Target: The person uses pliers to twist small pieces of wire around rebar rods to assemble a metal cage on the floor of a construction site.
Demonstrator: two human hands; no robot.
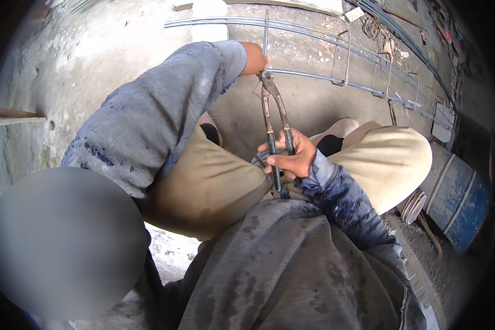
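Long-handled tying pincers point(276, 104) with black grips and worn metal arms stand between my knees, jaws pointing away from me. My right hand point(292, 157) is closed around their handles, which are slightly spread. My left hand point(254, 59) reaches far forward beside the pincers' jaws, at a steel bar crossing. Its fingers are curled and mostly hidden, so what they grip does not show. A steel rebar cage point(344, 83) runs from that spot off to the right, with bent rectangular stirrups point(342, 58) along it. Thin wire bits show near the jaws.
Long steel bars point(404, 36) lie at the far right, near a tangle of cord or wire point(375, 30). A blue drum point(461, 198) lies on its side at the right. A pale block point(209, 22) sits under the bars at the back. A blurred patch covers the lower left.
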